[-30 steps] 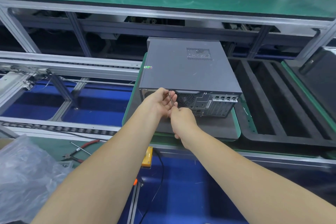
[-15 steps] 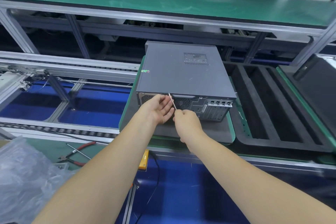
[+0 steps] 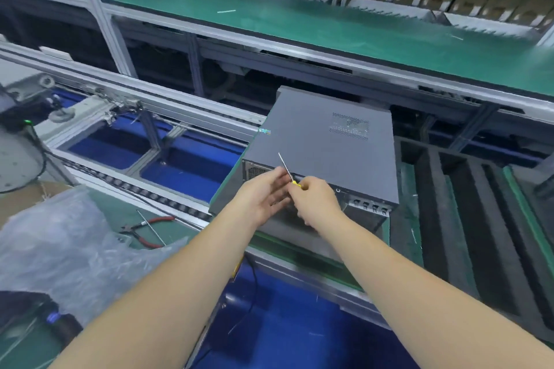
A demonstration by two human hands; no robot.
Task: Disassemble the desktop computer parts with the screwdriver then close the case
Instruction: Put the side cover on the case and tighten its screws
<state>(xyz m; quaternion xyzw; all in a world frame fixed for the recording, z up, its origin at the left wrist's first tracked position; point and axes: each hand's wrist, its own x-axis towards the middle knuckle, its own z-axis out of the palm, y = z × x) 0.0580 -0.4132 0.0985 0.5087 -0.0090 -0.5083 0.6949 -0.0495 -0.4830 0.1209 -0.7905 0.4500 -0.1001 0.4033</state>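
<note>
Item: my right hand [image 3: 314, 199], fingers curled round the yellow handle of the screwdriver [image 3: 288, 172], its thin shaft angled up and away over the computer case [image 3: 323, 156]. My left hand [image 3: 263, 198] lies open beside the shaft, fingers relaxed, holding nothing. Both forearms reach forward to the case's near edge. The case lies flat on the tabletop [image 3: 281, 228]; probably heavy, rigid sheet metal, best gripped by its edges. Left of the case: red-handled pliers [image 3: 150, 229].
</note>
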